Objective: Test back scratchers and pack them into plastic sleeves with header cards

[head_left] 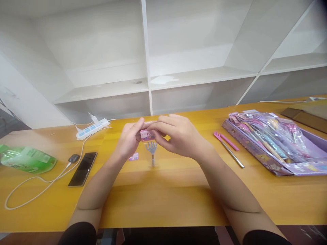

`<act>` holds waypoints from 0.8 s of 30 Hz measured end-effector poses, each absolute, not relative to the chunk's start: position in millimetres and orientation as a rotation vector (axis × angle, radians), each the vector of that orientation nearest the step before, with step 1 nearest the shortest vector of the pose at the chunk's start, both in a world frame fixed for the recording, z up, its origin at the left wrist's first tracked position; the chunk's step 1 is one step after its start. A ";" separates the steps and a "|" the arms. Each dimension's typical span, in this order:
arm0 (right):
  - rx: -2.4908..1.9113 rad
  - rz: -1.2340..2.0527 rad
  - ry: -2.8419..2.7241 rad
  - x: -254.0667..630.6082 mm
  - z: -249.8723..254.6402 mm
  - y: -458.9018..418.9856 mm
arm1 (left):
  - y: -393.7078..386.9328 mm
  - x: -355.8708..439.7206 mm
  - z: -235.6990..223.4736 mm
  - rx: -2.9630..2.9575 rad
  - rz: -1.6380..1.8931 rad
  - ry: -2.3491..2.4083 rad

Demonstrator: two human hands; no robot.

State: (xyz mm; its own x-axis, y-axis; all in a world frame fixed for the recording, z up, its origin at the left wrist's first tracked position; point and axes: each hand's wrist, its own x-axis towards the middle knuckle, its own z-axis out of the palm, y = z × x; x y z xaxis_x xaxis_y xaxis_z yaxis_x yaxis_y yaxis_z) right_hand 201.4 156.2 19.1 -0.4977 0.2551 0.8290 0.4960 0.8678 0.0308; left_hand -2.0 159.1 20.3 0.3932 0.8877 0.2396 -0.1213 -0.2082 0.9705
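Over the middle of the table, my left hand [129, 137] and my right hand [176, 134] are closed at the top of a clear bag. Their fingers meet around its pink card label [147, 135], and the fingertips are partly hidden. Below the label, inside the plastic, hangs a blue-grey back scratcher [151, 148] with a hand-shaped head pointing up. A second small pink and purple card [133, 156] lies on the table just left of the bag.
On the right lie a pink back scratcher [226, 148] with a metal rod and a pink stick [229, 142]. Beyond them stands a purple box [263, 158] of bagged scratchers [276, 139]. A phone [83, 169], cable, power strip [93, 129] and green bottle [28, 159] are left.
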 end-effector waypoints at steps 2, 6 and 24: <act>-0.533 -0.314 -2.131 202.0 19.7 155.6 | 159.4 -2.0 19.5 1.470 1.094 0.724; -0.494 -0.313 -2.144 202.8 20.7 156.3 | 160.2 -2.7 17.3 1.418 1.123 0.689; -0.586 -0.173 -2.109 205.6 21.3 155.1 | 159.4 1.6 16.3 1.352 1.163 0.700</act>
